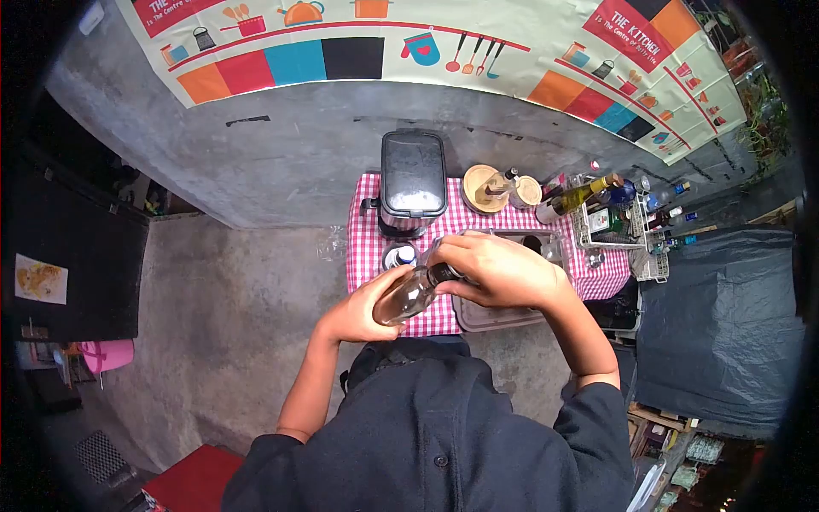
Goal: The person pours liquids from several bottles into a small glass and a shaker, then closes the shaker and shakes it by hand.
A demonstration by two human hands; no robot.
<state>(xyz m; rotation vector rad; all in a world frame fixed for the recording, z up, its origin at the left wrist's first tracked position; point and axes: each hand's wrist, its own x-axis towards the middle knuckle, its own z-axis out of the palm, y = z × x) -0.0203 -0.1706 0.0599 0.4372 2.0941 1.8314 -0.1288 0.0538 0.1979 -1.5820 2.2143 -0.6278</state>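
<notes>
A see-through glass bottle (403,300) is tilted in front of my chest, its base toward the lower left. My left hand (348,316) is wrapped round its body. My right hand (509,270) is closed at the upper end, with fingers on the dark cap (440,273) at the neck. Part of the neck is hidden behind those fingers. Just beyond my left hand stands a container with a blue and white top (403,255). Beneath my right hand lies a brownish plastic tray (503,321), partly covered by the hand, with a dark round item (532,244) in it.
A black-lidded bin (414,175) stands at the back of the checked tablecloth (362,247). Right of it, a bottle (495,188) rests on a round wooden board (474,175). Several bottles fill a white wire rack (610,232) at the right edge. A grey wall (299,154) rises behind.
</notes>
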